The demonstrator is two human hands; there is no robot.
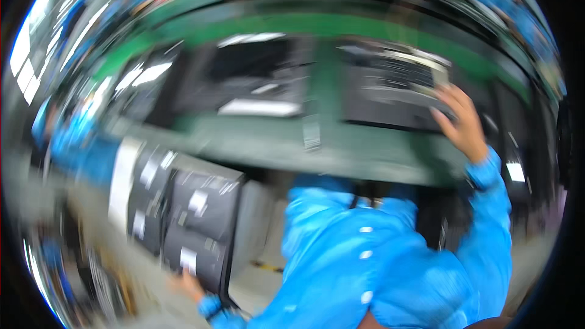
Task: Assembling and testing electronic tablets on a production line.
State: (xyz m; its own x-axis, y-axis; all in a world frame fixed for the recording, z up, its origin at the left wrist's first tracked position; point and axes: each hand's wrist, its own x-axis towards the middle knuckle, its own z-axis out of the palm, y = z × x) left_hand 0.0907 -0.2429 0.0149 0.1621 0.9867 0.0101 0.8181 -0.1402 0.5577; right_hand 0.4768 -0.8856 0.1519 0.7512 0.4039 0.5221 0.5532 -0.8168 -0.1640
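Green tabletop (256, 141) crosses the view, blurred by motion. On its right part lies a dark panel (384, 108), long axis running left to right; a pale-edged frame (443, 74) sits at its upper right. Right hand (461, 119) is the nearer, at the panel's right end, so the panel extends leftward from its grip; thumb and fingers stand apart, contact unconfirmed. Left hand (190, 285) is well apart, beside dark packs (210, 265) at lower left; cannot tell whether its grip is closed.
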